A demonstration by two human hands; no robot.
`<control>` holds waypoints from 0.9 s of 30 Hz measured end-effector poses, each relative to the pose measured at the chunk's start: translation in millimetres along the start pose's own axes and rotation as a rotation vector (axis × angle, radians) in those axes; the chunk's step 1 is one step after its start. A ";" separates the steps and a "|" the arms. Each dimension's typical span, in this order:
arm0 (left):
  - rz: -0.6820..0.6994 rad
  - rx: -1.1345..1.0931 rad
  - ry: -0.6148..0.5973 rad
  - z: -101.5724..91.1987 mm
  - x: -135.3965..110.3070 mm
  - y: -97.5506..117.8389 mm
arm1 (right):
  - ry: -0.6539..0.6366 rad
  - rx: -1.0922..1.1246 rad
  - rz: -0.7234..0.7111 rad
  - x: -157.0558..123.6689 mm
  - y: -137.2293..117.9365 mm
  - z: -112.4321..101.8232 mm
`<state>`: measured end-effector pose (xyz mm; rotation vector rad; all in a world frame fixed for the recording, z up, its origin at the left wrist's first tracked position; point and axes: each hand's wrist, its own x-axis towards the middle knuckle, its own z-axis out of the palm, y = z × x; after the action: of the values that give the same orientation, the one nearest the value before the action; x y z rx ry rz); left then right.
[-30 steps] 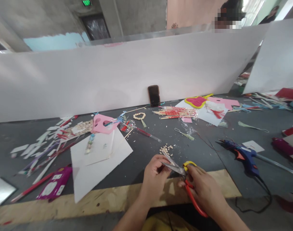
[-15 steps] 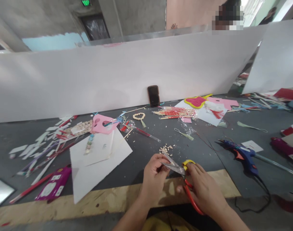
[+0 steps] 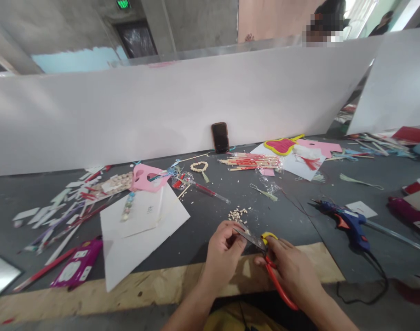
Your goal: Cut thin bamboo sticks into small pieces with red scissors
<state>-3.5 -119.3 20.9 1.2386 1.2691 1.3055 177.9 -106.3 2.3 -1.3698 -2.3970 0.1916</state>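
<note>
My right hand (image 3: pixel 292 264) is wrapped round the handles of a pair of scissors (image 3: pixel 253 237), one loop yellow and the other red. The blades point left, nearly together, at the fingertips of my left hand (image 3: pixel 224 250). Those fingers are pinched, and whatever is between them is too small or too hidden to name. Just beyond the blades lies a little heap of short pale cut pieces (image 3: pixel 238 214) on the dark tabletop. A ring of pale beads with a tassel (image 3: pixel 198 167) lies further back.
A phone (image 3: pixel 220 137) leans on the white partition (image 3: pixel 154 110). To the right lies a blue glue gun (image 3: pixel 348 223) with its cord. Left are white sheets (image 3: pixel 123 257), a pink mask (image 3: pixel 149 179) and a purple packet (image 3: pixel 80 263). Bagged red-and-pale sticks (image 3: pixel 253 161) lie behind.
The scissor blades have come closer together at my left fingertips. The red handle has shifted slightly down and right. My left hand stays almost in place.
</note>
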 end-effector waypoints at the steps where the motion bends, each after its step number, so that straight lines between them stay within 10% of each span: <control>1: 0.006 0.001 0.005 0.1 0.2 -0.1 | -0.003 -0.003 -0.001 0.1 -0.1 0.0; 27: -0.073 -0.183 -0.008 -2.1 3.0 -9.6 | -0.030 0.047 0.008 4.8 2.1 -10.9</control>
<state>-6.3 -115.9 11.6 1.0588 1.1511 1.3306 181.5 -101.8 12.9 -1.3650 -2.3968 0.2704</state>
